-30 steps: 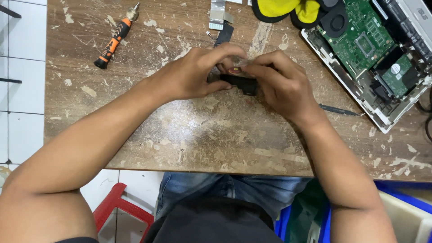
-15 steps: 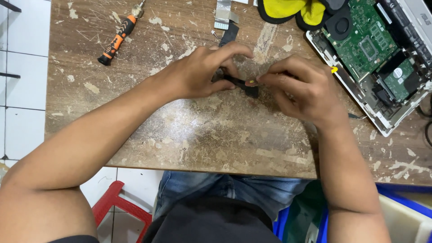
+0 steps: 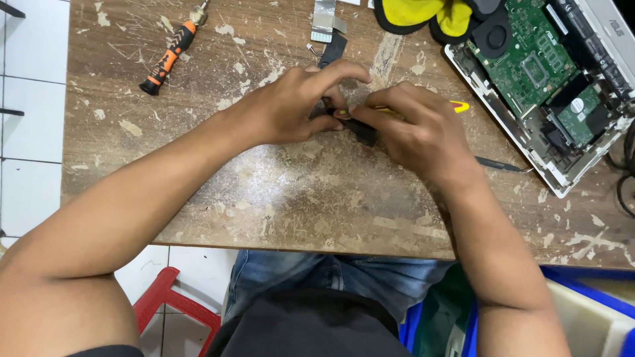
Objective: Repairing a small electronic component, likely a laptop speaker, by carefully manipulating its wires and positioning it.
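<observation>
While the left hand [image 3: 297, 106] pinches the small black plastic part [image 3: 357, 129] against the scarred wooden bench [image 3: 317, 198], the right hand [image 3: 413, 129] now grips a thin yellow-handled tool [image 3: 456, 104] brought to it.

Worn, scratched wooden surface [image 3: 317, 198] flecked with pale paint, matt black plastic part [image 3: 360, 131], rubbery orange-black screwdriver [image 3: 165, 56] at ten o'clock, glossy green board [image 3: 529, 59] at two o'clock

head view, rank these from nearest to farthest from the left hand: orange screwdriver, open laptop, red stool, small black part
1. small black part: held at the left hand fingertips, table centre.
2. orange screwdriver: upper left on the table.
3. red stool: below the table's near edge, on the floor.
4. open laptop: far right, innards exposed.
</observation>
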